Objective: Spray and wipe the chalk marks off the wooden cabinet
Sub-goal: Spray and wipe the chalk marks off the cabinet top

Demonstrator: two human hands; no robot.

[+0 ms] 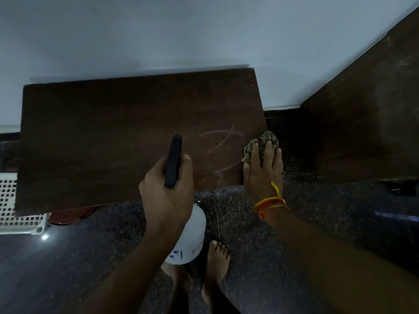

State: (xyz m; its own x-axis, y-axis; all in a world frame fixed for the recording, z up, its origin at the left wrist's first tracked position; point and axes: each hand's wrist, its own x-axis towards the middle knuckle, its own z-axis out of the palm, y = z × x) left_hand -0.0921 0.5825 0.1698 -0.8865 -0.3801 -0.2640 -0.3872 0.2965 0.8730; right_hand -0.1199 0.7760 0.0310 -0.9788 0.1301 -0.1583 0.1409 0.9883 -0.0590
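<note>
My left hand [166,193] grips the spray bottle [184,234] above the wooden cabinet [102,137], near its front edge. My right hand [263,171] presses the cloth [264,141] at its right edge, beside the chalk marks [221,141].

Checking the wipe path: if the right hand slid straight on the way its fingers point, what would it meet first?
The right hand already presses the cloth; beyond lies the cabinet edge, then probably dark floor.
</note>
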